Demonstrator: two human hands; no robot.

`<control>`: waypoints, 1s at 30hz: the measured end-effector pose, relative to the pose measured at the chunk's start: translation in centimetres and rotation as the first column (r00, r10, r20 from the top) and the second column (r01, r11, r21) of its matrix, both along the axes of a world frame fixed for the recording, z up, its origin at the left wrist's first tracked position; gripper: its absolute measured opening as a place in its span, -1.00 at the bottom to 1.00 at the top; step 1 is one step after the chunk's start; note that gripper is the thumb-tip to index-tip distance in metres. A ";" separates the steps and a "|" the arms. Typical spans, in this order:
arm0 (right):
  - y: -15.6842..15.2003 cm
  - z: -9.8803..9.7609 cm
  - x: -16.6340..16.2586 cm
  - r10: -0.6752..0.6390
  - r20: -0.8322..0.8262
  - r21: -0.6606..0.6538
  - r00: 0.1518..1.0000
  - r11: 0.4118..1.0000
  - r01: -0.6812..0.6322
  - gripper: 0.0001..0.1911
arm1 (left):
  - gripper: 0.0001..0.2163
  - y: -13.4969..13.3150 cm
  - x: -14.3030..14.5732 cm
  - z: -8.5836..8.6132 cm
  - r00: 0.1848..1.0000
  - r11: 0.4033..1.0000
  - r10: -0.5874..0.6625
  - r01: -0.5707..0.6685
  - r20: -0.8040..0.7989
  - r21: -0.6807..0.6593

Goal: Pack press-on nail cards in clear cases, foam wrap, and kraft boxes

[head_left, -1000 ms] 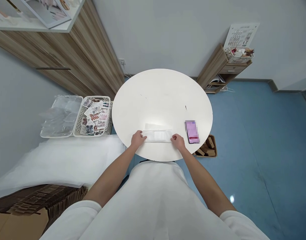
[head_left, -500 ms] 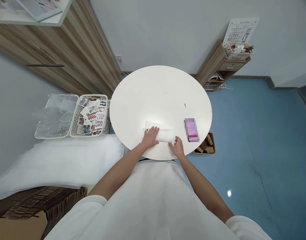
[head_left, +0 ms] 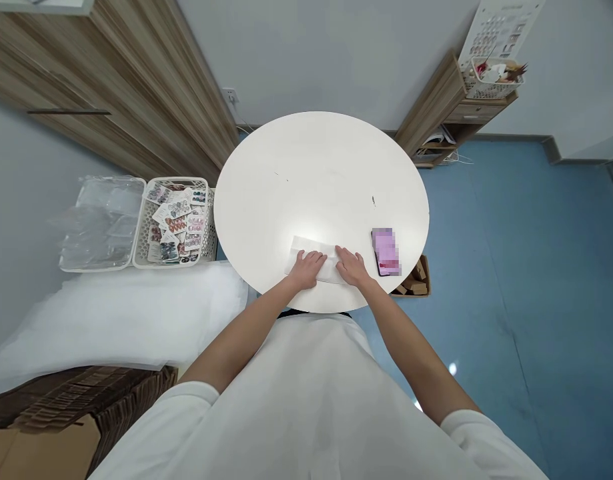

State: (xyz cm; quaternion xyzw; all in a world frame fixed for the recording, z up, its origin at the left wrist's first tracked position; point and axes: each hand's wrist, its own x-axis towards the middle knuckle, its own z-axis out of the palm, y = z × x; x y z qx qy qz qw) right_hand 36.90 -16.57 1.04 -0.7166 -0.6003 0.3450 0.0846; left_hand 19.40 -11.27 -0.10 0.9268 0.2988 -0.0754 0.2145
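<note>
white cloth (head_left: 316,257) on table (head_left: 316,167), left hand (head_left: 309,268) & right hand (head_left: 353,267) flat on it, fingers spread.

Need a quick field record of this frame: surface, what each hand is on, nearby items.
surface: round white table
left hand: flat on the white folded sheet
right hand: flat on the sheet's right end
beside right hand: phone, lying flat on the table
left of table: white basket of nail-tip cards, clear tray
floor by table: cardboard box
</note>
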 end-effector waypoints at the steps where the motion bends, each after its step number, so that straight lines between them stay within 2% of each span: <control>1: -0.1 -0.1 0.0 0.002 -0.010 -0.009 1.000 1.000 -0.002 -0.43 | -0.31 -0.5 0.0 -0.2 1.000 1.000 -0.002 0.002 0.009 0.021; 5: -1.2 -0.3 -0.2 -0.061 -0.096 0.019 0.994 0.998 0.063 -0.43 | -0.41 -2.6 -0.4 -1.0 0.997 0.992 0.055 -0.060 0.046 0.110; 7: -2.3 -0.3 -0.6 -0.221 -0.134 0.099 0.966 0.967 0.235 -0.44 | -0.42 -3.3 -0.7 -1.2 0.995 0.988 0.086 -0.092 0.059 0.121; 8: -3.1 -0.4 -0.9 -0.348 -0.165 0.127 0.923 0.920 0.370 -0.44 | -0.41 -3.6 -0.8 -1.2 0.994 0.988 0.093 -0.100 0.062 0.119; 9: -4.1 -0.5 -1.4 -0.487 -0.205 0.131 0.849 0.846 0.517 -0.44 | -0.40 -3.7 -0.9 -1.2 0.993 0.988 0.097 -0.103 0.062 0.115; 10: -5.0 -0.6 -1.9 -0.624 -0.256 0.082 0.739 0.748 0.659 -0.44 | -0.38 -3.8 -0.9 -1.1 0.993 0.988 0.098 -0.104 0.063 0.110; 11: -6.0 -0.8 -2.5 -0.729 -0.302 -0.024 0.614 0.650 0.760 -0.43 | -0.37 -3.9 -0.9 -1.1 0.993 0.989 0.099 -0.105 0.065 0.106; 13: -7.5 -1.0 -4.0 -0.847 -0.350 -0.256 0.400 0.497 0.829 -0.41 | -0.37 -3.9 -0.8 -0.9 0.992 0.988 0.106 -0.113 0.070 0.102; 15: -7.9 -1.2 -5.6 -0.890 -0.357 -0.384 0.285 0.418 0.824 -0.37 | -0.36 -3.9 -0.7 -0.9 0.991 0.989 0.109 -0.115 0.072 0.096; 18: -6.5 -1.3 -7.3 -0.900 -0.369 -0.411 0.231 0.381 0.829 -0.28 | -0.34 -3.9 -1.0 -1.0 0.994 0.993 0.078 -0.085 0.076 0.086; 21: -4.3 -1.2 -7.8 -0.909 -0.377 -0.347 0.178 0.317 0.883 -0.20 | -0.33 -3.9 -1.5 -1.0 0.997 0.996 0.027 -0.034 0.073 0.084; 23: -3.4 -1.3 -7.6 -0.917 -0.359 -0.295 0.175 0.289 0.911 -0.16 | -0.33 -3.9 -1.8 -1.0 0.998 0.997 0.011 -0.016 0.058 0.081; 26: -3.1 -1.6 -7.2 -0.911 -0.361 -0.251 0.197 0.299 0.921 -0.14 | -0.33 -4.0 -2.0 -0.9 0.999 0.997 0.023 -0.026 0.040 0.073; 30: -3.2 -2.0 -6.8 -0.882 -0.443 -0.256 0.163 0.299 0.919 -0.17 | -0.34 -4.2 -1.8 -1.0 0.997 0.996 0.057 -0.061 0.058 0.059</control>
